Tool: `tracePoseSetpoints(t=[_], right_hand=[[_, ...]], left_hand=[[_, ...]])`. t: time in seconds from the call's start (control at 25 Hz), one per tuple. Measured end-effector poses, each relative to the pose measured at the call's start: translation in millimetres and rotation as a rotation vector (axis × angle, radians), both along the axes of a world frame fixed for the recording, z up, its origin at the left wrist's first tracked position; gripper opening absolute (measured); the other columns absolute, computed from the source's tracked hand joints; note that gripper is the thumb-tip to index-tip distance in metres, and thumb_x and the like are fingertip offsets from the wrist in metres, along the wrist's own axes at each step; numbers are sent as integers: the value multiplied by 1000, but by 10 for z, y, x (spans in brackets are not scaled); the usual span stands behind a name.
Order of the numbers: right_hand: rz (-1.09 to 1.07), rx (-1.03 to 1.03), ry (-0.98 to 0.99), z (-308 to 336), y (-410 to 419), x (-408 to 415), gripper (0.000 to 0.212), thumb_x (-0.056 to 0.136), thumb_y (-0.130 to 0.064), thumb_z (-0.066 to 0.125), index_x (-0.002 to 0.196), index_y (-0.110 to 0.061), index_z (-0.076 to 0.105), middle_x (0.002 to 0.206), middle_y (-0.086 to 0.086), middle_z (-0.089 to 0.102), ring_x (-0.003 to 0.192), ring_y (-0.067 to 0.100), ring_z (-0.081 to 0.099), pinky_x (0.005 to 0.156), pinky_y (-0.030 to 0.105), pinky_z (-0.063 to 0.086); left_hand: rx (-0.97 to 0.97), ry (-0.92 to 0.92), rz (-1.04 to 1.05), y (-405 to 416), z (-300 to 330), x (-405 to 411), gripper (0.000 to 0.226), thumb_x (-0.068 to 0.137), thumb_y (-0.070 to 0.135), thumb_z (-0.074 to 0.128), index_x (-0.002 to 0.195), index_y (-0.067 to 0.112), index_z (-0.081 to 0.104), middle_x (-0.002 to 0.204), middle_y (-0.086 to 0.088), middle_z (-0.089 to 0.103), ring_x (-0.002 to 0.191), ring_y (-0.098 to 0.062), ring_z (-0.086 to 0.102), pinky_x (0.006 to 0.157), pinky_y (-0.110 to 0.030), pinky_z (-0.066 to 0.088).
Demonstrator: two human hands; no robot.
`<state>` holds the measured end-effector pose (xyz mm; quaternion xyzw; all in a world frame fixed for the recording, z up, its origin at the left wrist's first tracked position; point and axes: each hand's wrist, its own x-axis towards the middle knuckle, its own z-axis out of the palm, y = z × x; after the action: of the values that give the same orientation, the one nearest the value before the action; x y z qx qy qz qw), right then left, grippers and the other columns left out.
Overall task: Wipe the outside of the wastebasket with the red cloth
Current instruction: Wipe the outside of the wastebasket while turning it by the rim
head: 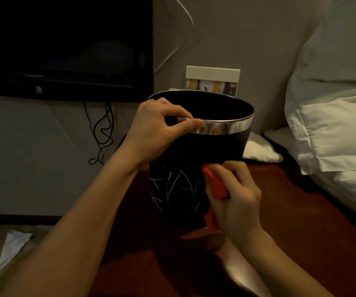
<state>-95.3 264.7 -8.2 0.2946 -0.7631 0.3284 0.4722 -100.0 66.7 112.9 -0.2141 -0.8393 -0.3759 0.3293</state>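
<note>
Black wastebasket [196,151] upright on dark red table [290,221], beside white pillows [333,125]. Left hand [157,129] grips its silver rim, thumb outside. Right hand [235,196] presses bunched red cloth [215,187] to lower right wall.

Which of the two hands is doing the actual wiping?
The right hand: it presses the red cloth against the wastebasket, while the left hand only grips the rim.
</note>
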Motion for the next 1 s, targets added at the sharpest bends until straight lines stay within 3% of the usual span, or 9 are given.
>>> tracePoseSetpoints(t=[0.12,0.32,0.4,0.48,0.6,0.84,1.0], right_hand=[[0,51,-43,-172,73,36,30,93,-26,66,112,-5,73,109,5,60,86,16,62,73,16,47],[-65,-120,45,382,70,-39,25,94,-23,67,110,-4,73,104,9,62,90,10,56,81,6,37],[-46,-128,50,388,53,-35,25,95,-22,67,111,-4,72,105,9,61,91,5,52,80,8,38],[-4,-59,-16,138,52,-13,29,95,-25,64,114,-5,71,107,7,60,90,6,53,76,13,43],[-2,12,-120,-233,83,7,30,95,-30,63,113,-7,72,108,2,59,83,14,60,67,19,48],[-38,-207,9,393,90,-156,21,91,-15,73,108,-2,73,103,7,61,92,5,52,83,4,37],[18,-127,-41,99,64,-118,26,93,-19,69,113,-2,71,108,7,59,93,7,53,80,10,42]], left_hand=[[-36,-12,25,53,18,23,15,76,64,61,81,50,63,88,8,64,92,-13,58,87,-51,47],[-104,14,78,259,55,92,17,86,51,63,91,37,71,73,25,54,80,1,51,87,-47,44],[-166,-8,46,190,94,114,24,88,46,62,102,29,72,79,27,55,81,8,53,90,-38,46],[-197,-46,11,35,144,107,31,86,44,64,110,26,70,92,21,62,88,10,56,86,-19,47],[-178,-79,24,-138,167,82,33,78,52,61,100,29,69,91,15,63,86,11,56,75,-2,41],[-220,-45,26,-36,123,-29,24,82,52,62,85,29,68,76,16,60,77,-1,57,65,-13,42],[-212,-47,23,-44,103,-73,22,84,49,66,81,28,69,72,15,59,74,3,55,69,-24,38]])
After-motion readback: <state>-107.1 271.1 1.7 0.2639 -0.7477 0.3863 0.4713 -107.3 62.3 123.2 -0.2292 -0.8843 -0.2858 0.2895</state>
